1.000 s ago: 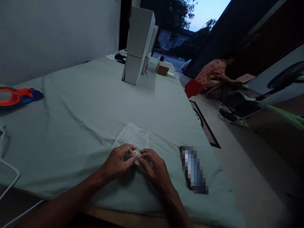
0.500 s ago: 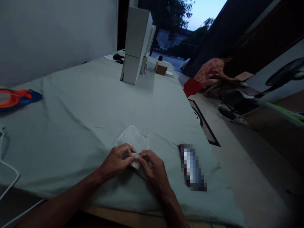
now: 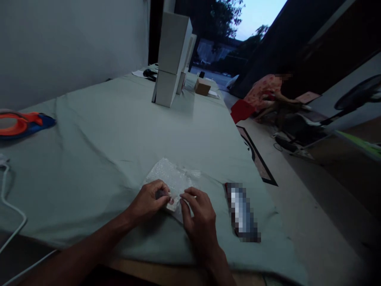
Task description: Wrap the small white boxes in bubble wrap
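Note:
A sheet of bubble wrap (image 3: 171, 176) lies on the pale green cloth near the table's front edge. My left hand (image 3: 149, 202) is closed in a pinch on the wrap's near edge, with a small dark object under its fingers that I cannot make out. My right hand (image 3: 199, 216) rests just to the right, fingers curled and pressing down on the wrap's near right corner. A small pale piece (image 3: 172, 205) shows between the two hands.
A blurred dark case (image 3: 242, 212) lies right of my hands. An orange and blue iron (image 3: 20, 123) sits far left, with a white cable (image 3: 8, 206) near it. White boxes (image 3: 171, 59) and a brown box (image 3: 202, 86) stand at the back. A person (image 3: 264, 93) sits beyond the table.
My right hand has slid a little right and toward me, spreading the bubble wrap wider. The left hand keeps its pinch in place.

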A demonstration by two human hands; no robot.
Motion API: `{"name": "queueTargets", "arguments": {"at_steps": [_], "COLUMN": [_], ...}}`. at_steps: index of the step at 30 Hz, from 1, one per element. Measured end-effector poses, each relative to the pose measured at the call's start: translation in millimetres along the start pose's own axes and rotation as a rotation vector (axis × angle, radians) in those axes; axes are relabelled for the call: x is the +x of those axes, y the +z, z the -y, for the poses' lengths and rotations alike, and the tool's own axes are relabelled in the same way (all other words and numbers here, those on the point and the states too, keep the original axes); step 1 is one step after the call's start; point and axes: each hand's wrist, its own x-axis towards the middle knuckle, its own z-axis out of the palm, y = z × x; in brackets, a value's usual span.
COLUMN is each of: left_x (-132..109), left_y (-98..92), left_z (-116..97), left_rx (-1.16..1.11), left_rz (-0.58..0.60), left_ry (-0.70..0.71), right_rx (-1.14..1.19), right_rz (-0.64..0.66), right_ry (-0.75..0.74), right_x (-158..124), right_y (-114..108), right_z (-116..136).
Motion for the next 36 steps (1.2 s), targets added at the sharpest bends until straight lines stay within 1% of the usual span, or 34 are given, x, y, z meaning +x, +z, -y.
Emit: {"name": "queueTargets", "arguments": {"at_steps": [2, 4, 5, 9, 11, 14, 18, 21, 23, 25, 28, 32, 36], "left_x": [-1.1, -3.1, -4.3, -6.1, -4.1, -0.1, -0.3, -6.2, -10.5, -12.6, -10.2, -3.0, -0.5], "left_y": [0.1, -2.0, -4.1, -14.9, -17.3, -15.6, -16.9, -27.6, -35.8, -41.0, -40.8, -39.3, -49.5], "left_z": [-0.3, -1.2, -1.9, -1.9, 1.7, 9.9, 17.5, 17.7, 15.6, 12.6, 8.0, 2.3, -2.8], "left_rx": [0.015, 0.037, 0.052, 0.187, 0.292, 0.439, 0.599, 0.625, 0.613, 0.621, 0.694, 0.799, 0.783], "left_rz": [-0.006, -0.033, -0.05, -0.108, -0.117, -0.125, -0.188, -0.209, -0.175, -0.116, -0.038, -0.023, 0.049], "left_ry": [0.007, 0.042, 0.068, 0.159, 0.154, 0.133, 0.124, 0.067, -0.005, -0.101, -0.212, -0.275, -0.372], "right_rx": [-0.048, -0.084, -0.102, -0.147, -0.173, -0.247, -0.336, -0.362, -0.37, -0.383, -0.396, -0.414, -0.431], "right_rz": [0.13, 0.253, 0.289, 0.357, 0.378, 0.42, 0.46, 0.471, 0.482, 0.487, 0.499, 0.517, 0.516], "right_ry": [-0.101, -0.122, -0.114, -0.094, -0.098, -0.109, -0.134, -0.152, -0.167, -0.175, -0.18, -0.191, -0.206], "right_x": [-1.4, -2.6, -3.4, -4.9, -3.1, 2.4, 8.6, 10.9, 12.4, 14.4, 17.9, 21.6, 23.7], "right_y": [-2.2, -1.3, -0.2, 2.6, 2.4, 2.4, 4.1, 4.6, 4.2, 3.4, 1.7, 0.0, 0.1], "right_z": [10.0, 16.8, 18.4, 18.0, 18.1, 20.6, 23.6, 24.4, 25.0, 25.8, 27.7, 30.1, 30.9]}}
